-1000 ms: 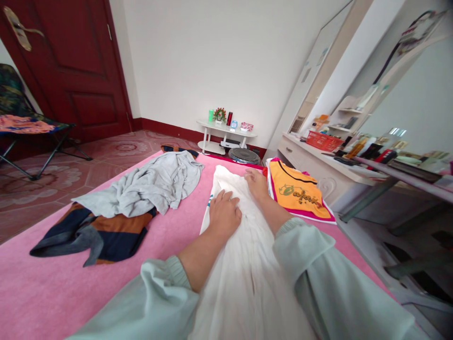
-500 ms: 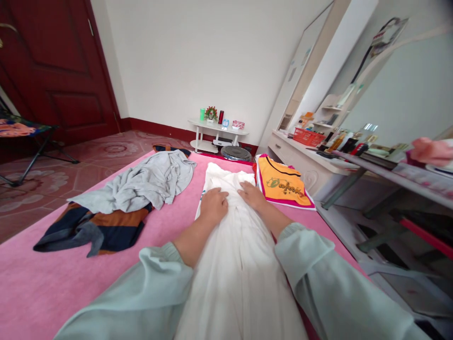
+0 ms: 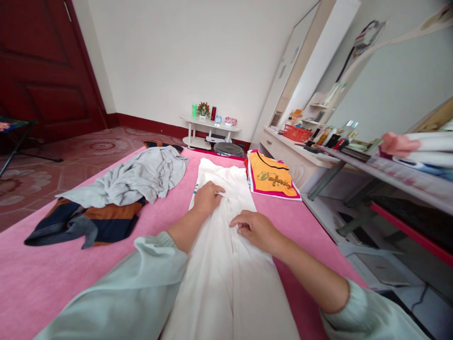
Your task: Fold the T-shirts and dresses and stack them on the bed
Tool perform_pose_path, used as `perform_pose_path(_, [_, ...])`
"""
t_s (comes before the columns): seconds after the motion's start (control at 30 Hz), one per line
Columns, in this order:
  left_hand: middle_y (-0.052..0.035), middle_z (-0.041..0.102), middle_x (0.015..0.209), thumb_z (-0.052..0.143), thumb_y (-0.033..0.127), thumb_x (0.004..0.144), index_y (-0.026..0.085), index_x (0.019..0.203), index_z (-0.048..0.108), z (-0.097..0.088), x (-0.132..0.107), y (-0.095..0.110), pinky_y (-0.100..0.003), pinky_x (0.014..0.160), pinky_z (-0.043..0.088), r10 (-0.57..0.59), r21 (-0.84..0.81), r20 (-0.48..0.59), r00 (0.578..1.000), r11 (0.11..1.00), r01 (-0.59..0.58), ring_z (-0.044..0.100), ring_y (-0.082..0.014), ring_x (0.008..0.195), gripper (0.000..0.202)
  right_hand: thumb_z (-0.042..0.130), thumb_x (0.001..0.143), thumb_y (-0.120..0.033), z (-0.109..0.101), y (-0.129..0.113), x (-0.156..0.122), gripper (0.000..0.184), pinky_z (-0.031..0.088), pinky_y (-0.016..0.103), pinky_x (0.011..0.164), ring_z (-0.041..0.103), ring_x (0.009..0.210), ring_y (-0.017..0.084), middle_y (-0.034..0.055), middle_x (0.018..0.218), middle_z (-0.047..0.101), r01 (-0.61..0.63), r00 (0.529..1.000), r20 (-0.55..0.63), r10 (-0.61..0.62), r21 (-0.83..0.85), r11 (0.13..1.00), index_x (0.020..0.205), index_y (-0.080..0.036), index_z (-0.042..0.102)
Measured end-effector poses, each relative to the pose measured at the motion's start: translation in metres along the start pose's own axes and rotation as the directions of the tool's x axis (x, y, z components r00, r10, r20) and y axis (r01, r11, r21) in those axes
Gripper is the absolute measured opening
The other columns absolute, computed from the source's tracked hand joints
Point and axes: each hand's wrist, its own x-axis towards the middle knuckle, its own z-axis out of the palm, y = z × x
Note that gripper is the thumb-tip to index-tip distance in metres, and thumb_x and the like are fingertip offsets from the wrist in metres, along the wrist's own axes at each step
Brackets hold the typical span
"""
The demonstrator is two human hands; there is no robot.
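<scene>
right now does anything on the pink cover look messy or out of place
The gray garment looks most untidy: it lies rumpled over a brown-and-navy garment, while the orange garment lies flat. The white garment beneath the left hand and right hand is creased.

White garment [image 3: 230,278] lies lengthwise on pink cover [image 3: 24,283]. Left hand [image 3: 208,198] rests on its far part; right hand [image 3: 256,230], fingers bent, is nearer. Rumpled grey garment [image 3: 141,174] overlaps navy-and-brown garment [image 3: 115,225] at left.

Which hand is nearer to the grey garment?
Left. The left hand, on the white cloth, is right of the grey garment; the right hand is farther right.
</scene>
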Motion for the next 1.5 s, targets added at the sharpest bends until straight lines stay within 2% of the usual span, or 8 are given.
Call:
perform_pose_path(0.2, [-0.0022,0.064,0.092,0.057,0.02,0.079,0.027,0.095,0.071,-0.003,0.001,0.0,-0.027,0.077,0.044,-0.036,-0.049,-0.058,0.998,0.998,0.033,0.059,-0.0171,0.082,0.024,0.057,0.074,-0.013,-0.002,-0.003,0.004,0.012,0.036,0.022,0.062,0.055,0.07,0.012,-0.0019,0.077,0.062,-0.017,0.999,-0.035,0.019,0.044,0.999,0.077,-0.022,0.063])
perform_pose_path(0.43, [-0.0018,0.064,0.095,0.053,0.015,0.077,0.025,0.092,0.071,-0.002,0.002,-0.002,-0.027,0.075,0.044,-0.071,-0.073,-0.121,0.99,0.995,0.063,0.058,-0.0166,0.083,0.025,0.053,0.076,-0.014,0.004,0.001,0.008,0.012,0.042,0.023,0.062,0.057,0.067,0.013,-0.0015,0.075,0.063,0.027,0.994,-0.104,-0.008,0.182,0.983,0.077,-0.022,0.062])
perform_pose_path(0.53, [-0.0015,0.064,0.095,0.054,0.015,0.076,0.026,0.09,0.07,-0.001,0.002,-0.003,-0.027,0.075,0.045,-0.092,-0.057,-0.107,0.99,0.995,0.087,0.059,-0.0168,0.083,0.024,0.048,0.083,-0.019,0.001,0.006,0.022,0.02,0.046,0.029,0.08,0.06,0.089,0.017,0.0041,0.096,0.065,0.052,0.95,-0.312,-0.005,0.145,0.988,0.094,-0.022,0.064])
perform_pose_path(0.6, [-0.0013,0.064,0.095,0.055,0.014,0.075,0.026,0.089,0.07,-0.001,0.001,-0.002,-0.027,0.075,0.045,-0.099,-0.042,-0.098,0.99,0.995,0.095,0.059,-0.0168,0.085,0.024,0.045,0.088,-0.029,0.003,0.011,0.032,0.034,0.038,0.036,0.098,0.05,0.116,0.02,0.0085,0.125,0.056,0.048,0.925,-0.379,-0.02,0.064,0.997,0.119,-0.022,0.056])
perform_pose_path(0.8, [-0.0038,0.061,0.103,0.057,0.012,0.071,0.024,0.108,0.063,0.0,0.002,-0.004,-0.027,0.072,0.046,-0.106,-0.008,-0.158,0.982,0.994,0.106,0.06,-0.0176,0.084,0.039,0.031,0.091,-0.056,0.033,0.019,0.039,0.068,0.015,0.05,0.112,0.012,0.141,0.024,0.0077,0.153,0.017,-0.016,1.0,-0.027,0.012,-0.153,0.988,0.147,-0.02,0.02])
perform_pose_path(1.03, [-0.0031,0.068,0.089,0.045,0.005,0.073,0.017,0.082,0.07,0.002,0.009,-0.013,-0.025,0.083,0.047,-0.078,-0.208,-0.154,0.985,0.977,0.045,0.062,-0.0151,0.086,0.03,0.024,0.092,-0.058,0.036,0.015,0.037,0.068,0.013,0.05,0.112,0.006,0.142,0.023,0.0066,0.155,0.01,-0.02,1.0,-0.008,0.018,-0.233,0.972,0.148,-0.022,0.014])
perform_pose_path(1.27, [-0.0078,0.063,0.114,0.053,0.023,0.082,0.015,0.108,0.065,0.004,0.011,-0.013,-0.03,0.096,0.044,-0.059,-0.216,-0.106,0.993,0.976,0.035,0.057,-0.0192,0.106,0.03,0.024,0.092,-0.058,0.034,0.013,0.035,0.061,0.013,0.053,0.111,0.004,0.142,0.025,0.0021,0.155,0.009,0.018,1.0,0.007,-0.016,-0.239,0.971,0.147,-0.031,0.018])
perform_pose_path(1.5, [-0.0104,0.059,0.121,0.047,0.005,0.079,0.014,0.121,0.057,0.004,0.015,-0.035,-0.031,0.093,0.047,-0.013,-0.259,0.006,1.0,0.966,0.014,0.062,-0.0156,0.1,0.044,0.027,0.092,-0.058,0.034,0.015,0.034,0.062,0.013,0.053,0.111,0.008,0.142,0.026,0.0034,0.155,0.012,0.019,1.0,0.001,-0.019,-0.204,0.979,0.146,-0.029,0.023])
